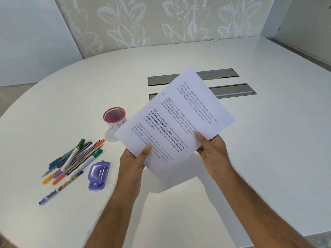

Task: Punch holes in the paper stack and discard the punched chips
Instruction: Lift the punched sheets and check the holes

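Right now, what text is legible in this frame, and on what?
paper stack, bold lines: "Village life is a peaceful, close-knit, and nature-connected way of living. Defined by a slower pace, it is centered around strong community bonds, local traditions, and primary activities like agriculture."
paper stack, the lighter paragraphs: seemingly the same passage repeated, too faint to confirm.
pink mesh cup, white label: hand-drawn letters, partly hidden by the paper, unreadable.
markers: barrel print too small to read.
purple hole punch: no text seen.

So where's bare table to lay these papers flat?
The table is bare right of the right hand and below the grey slots. The left is crowded: pens, purple punch, red cup.
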The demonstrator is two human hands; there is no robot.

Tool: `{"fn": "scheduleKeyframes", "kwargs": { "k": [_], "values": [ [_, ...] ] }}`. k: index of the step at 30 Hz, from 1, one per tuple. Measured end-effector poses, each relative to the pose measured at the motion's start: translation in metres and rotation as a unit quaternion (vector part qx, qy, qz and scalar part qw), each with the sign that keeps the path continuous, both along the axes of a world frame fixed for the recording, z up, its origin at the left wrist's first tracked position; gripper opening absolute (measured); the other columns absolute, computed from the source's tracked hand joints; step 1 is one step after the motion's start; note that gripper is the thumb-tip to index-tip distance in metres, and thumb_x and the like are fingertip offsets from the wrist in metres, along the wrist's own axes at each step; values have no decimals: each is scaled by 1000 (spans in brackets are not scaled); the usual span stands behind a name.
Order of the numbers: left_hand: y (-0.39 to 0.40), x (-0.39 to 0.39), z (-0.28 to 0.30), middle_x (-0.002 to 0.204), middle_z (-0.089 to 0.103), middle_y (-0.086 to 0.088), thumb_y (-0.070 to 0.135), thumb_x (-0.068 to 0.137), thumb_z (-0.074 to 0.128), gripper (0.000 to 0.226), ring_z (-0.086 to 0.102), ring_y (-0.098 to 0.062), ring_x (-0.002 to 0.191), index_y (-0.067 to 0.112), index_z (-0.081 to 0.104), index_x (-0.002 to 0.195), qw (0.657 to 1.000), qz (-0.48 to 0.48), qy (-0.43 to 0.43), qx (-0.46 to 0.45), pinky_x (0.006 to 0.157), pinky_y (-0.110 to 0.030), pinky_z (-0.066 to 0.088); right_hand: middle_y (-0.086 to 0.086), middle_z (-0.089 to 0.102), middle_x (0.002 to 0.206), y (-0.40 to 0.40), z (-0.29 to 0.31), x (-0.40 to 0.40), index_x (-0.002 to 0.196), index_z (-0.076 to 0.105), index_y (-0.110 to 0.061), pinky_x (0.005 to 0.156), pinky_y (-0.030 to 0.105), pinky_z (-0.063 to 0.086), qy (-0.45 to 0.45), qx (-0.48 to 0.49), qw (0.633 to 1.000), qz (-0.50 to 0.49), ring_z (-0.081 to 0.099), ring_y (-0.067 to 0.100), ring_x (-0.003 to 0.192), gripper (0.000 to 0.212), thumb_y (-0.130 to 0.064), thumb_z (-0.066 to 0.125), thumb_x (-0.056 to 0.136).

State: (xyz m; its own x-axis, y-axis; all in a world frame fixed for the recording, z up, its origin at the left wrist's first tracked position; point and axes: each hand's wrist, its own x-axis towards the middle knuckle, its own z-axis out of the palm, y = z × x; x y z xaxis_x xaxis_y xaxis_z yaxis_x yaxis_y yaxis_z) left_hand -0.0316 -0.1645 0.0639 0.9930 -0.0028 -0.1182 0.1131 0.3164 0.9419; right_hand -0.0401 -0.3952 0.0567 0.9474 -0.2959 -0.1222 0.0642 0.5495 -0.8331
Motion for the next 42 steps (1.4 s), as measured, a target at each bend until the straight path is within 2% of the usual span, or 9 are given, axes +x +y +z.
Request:
{"fn": "scheduleKeyframes", "kwargs": {
  "k": [5, 9, 13, 18, 24, 29, 33, 37, 42],
  "values": [
    [11, 9, 0, 118, 78, -2, 3, 97, 65, 29, 73, -19, 108, 18, 67, 122, 999, 16, 14, -30, 85, -28, 62, 8, 75, 129, -14, 4, 1, 130, 66, -14, 91, 36, 61, 2, -55, 998, -25, 72, 25, 117, 31, -8, 66, 100],
    [16, 16, 1, 114, 77, -9, 12, 98, 66, 12, 69, -19, 93, 18, 73, 107, 999, 13, 45, 6, 75, -27, 59, 7, 75, 129, -29, 4, 0, 130, 67, -15, 96, 39, 59, 5, -93, 994, -47, 72, 26, 119, 29, -11, 67, 101],
    [4, 10, 4, 113, 80, -10, 16, 103, 61, 18, 73, -27, 89, 14, 73, 116, 993, -95, 35, 67, 82, -39, 54, 7, 76, 127, -42, 1, -2, 129, 69, -13, 100, 43, 57, 7, -149, 987, -68, 72, 28, 119, 27, -13, 66, 102],
    [-22, 4, 1, 109, 81, -11, 17, 104, 59, 21, 76, -22, 89, 10, 68, 122, 982, -156, 15, 104, 68, -28, 57, 9, 80, 113, -60, 0, -10, 117, 73, -15, 94, 58, 60, 55, -240, 968, -50, 76, 37, 106, 22, -26, 73, 98],
    [-46, 4, -13, 93, 80, -8, 12, 106, 57, 18, 75, -11, 81, 15, 68, 119, 972, -179, 15, 150, 61, -23, 55, 4, 82, 103, -82, -8, -22, 106, 75, -16, 90, 53, 62, 88, -309, 946, -31, 78, 32, 101, 12, -24, 74, 97],
    [-58, 8, -31, 104, 74, -17, 10, 100, 65, 25, 73, -19, 82, 15, 69, 124, 961, -198, 13, 190, 63, -29, 59, 5, 82, 103, -103, -25, -32, 108, 74, -11, 89, 49, 62, 119, -339, 933, -23, 78, 32, 100, 12, -18, 71, 99],
    [-73, 9, -39, 89, 69, 1, 8, 98, 68, 27, 69, -16, 71, 15, 69, 125, 951, -217, 18, 221, 61, -29, 58, -3, 82, 98, -117, -35, -38, 110, 74, -16, 81, 35, 61, 140, -391, 909, -29, 79, 17, 90, 13, -21, 72, 98],
    [-88, 11, -46, 91, 65, -2, 9, 97, 69, 31, 71, -22, 73, 15, 65, 127, 943, -230, 26, 241, 64, -34, 62, -3, 80, 96, -130, -39, -35, 116, 69, -15, 73, 27, 58, 164, -434, 885, -34, 75, -2, 73, 21, -24, 73, 97],
    [-98, 16, -52, 91, 64, -5, 8, 96, 70, 33, 72, -23, 71, 15, 65, 128, 935, -226, 27, 273, 61, -35, 62, -5, 78, 91, -139, -41, -29, 118, 64, -22, 63, 12, 48, 184, -446, 876, -28, 69, -5, 66, 25, -29, 74, 96]
  ]
}}
